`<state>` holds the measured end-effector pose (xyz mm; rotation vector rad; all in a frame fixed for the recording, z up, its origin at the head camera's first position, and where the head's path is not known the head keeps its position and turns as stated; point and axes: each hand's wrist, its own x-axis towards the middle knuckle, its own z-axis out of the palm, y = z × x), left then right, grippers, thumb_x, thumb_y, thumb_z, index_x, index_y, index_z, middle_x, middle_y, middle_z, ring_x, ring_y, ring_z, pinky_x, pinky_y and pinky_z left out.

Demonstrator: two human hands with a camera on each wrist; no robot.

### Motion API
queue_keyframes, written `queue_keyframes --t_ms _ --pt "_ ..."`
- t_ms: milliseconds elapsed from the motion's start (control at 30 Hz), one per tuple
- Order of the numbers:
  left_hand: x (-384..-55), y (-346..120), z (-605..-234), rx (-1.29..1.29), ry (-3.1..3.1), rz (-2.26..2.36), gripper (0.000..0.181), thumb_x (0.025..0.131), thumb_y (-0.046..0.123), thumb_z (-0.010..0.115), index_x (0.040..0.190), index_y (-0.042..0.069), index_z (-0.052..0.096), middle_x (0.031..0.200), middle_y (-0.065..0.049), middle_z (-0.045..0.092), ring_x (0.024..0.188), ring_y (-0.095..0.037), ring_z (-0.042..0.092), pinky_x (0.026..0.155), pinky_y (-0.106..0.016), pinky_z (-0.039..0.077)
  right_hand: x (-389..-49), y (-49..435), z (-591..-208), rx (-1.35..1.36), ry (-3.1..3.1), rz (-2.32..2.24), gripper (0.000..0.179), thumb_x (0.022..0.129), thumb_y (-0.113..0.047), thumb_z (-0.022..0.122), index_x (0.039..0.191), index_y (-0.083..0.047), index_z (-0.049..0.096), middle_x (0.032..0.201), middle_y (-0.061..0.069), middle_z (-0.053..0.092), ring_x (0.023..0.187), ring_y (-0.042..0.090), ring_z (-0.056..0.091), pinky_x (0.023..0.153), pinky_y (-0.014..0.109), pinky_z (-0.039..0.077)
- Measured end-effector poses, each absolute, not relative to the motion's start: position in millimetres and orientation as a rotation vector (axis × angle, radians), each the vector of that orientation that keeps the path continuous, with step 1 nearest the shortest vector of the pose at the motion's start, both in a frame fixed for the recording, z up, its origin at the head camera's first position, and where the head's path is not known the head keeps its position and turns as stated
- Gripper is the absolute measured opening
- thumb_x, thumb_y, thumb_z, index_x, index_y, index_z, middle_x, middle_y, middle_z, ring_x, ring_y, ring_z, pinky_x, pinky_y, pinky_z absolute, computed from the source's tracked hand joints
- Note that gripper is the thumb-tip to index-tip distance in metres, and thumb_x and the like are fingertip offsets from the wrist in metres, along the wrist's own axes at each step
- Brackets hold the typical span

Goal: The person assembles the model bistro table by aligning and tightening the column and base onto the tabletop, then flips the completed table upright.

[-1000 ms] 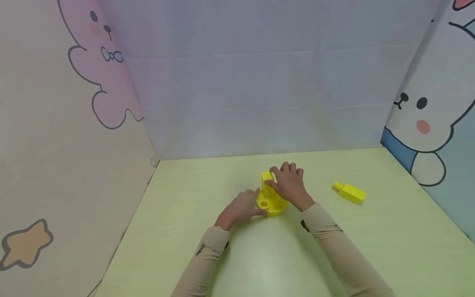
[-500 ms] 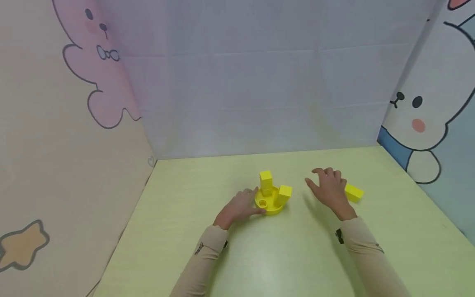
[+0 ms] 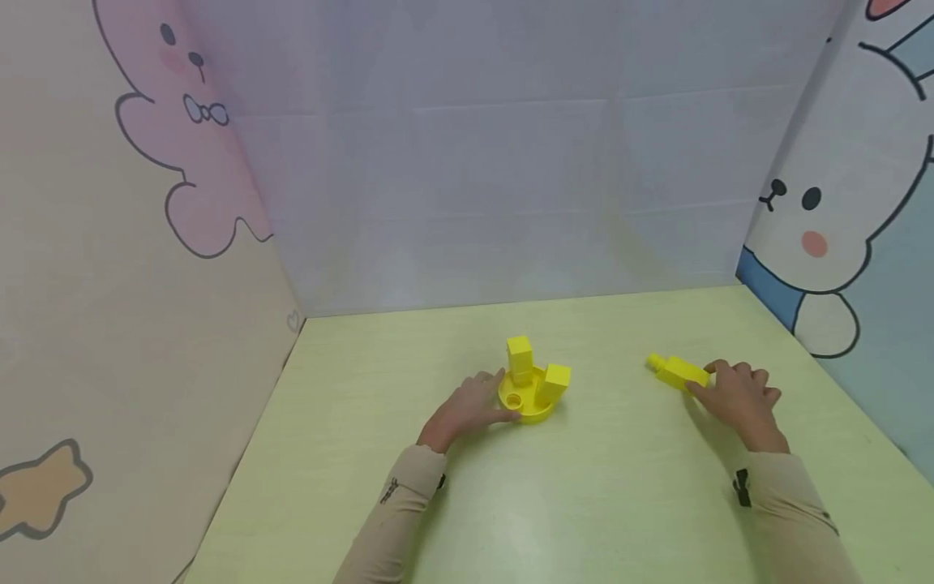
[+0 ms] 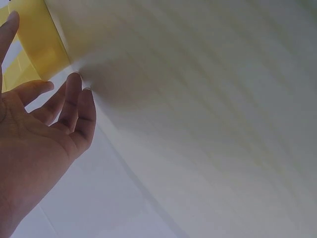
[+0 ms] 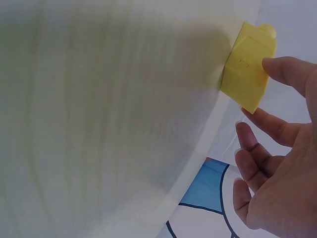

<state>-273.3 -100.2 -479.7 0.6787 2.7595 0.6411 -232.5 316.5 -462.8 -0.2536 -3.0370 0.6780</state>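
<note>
You have room over the table (image 3: 606,438) between the dish (image 3: 535,417) and the lying block (image 3: 679,371), but two standing blocks (image 3: 520,354) and your left hand (image 3: 467,407) crowd the dish.

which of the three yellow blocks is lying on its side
The block at the right hand; the other two blocks stand in the round yellow base.

The yellow block (image 3: 679,371) and base (image 3: 536,418) look smooth plastic.

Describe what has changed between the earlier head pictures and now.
The right hand has come away from the yellow round base, moved rightward, and pinches the loose yellow pegged block by its end. The left hand still holds the base in place.
</note>
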Motion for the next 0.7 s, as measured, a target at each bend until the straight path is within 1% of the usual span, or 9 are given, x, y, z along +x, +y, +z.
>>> queue_keyframes --t_ms 133,300,433,700 --pt "-272.6 -100.4 -479.0 0.677 2.756 0.656 0.095 0.08 0.062 0.063 0.151 0.011 0.027 0.136 -0.013 0.047 0.118 -0.027 0.047 0.098 -0.044 0.039 -231.4 319.7 -465.4 -0.238 -3.056 0.672 0.06 0.088 -0.038 0.062 0.119 0.011 0.047 0.104 0.039 0.041 0.099 0.058 0.028 0.072 0.065 0.021" --pt "-271.3 -100.7 -478.5 0.677 2.762 0.66 0.094 0.08 0.062 0.063 0.15 0.011 0.028 0.135 -0.013 0.047 0.117 -0.027 0.047 0.097 -0.044 0.04 -231.1 320.9 -466.5 -0.187 -3.064 0.656 0.06 0.086 -0.037 0.064 0.117 0.012 0.049 0.102 0.037 0.044 0.095 0.056 0.031 0.071 0.066 0.024" --pt "-270.3 -101.5 -478.8 0.671 2.761 0.675 0.094 0.08 0.062 0.063 0.151 0.012 0.028 0.135 -0.013 0.047 0.117 -0.028 0.047 0.097 -0.046 0.039 -230.8 319.1 -465.7 -0.155 -3.039 0.638 0.06 0.086 -0.04 0.065 0.114 0.011 0.05 0.099 0.033 0.047 0.094 0.053 0.034 0.071 0.065 0.026" --pt "-270.0 -101.7 -478.6 0.656 2.75 0.688 0.094 0.08 0.061 0.063 0.151 0.013 0.026 0.138 -0.013 0.045 0.12 -0.028 0.046 0.099 -0.047 0.038 -229.3 296.3 -451.6 -0.039 -2.845 0.619 0.054 0.086 -0.043 0.065 0.109 0.005 0.057 0.095 0.026 0.051 0.089 0.046 0.041 0.069 0.062 0.031"
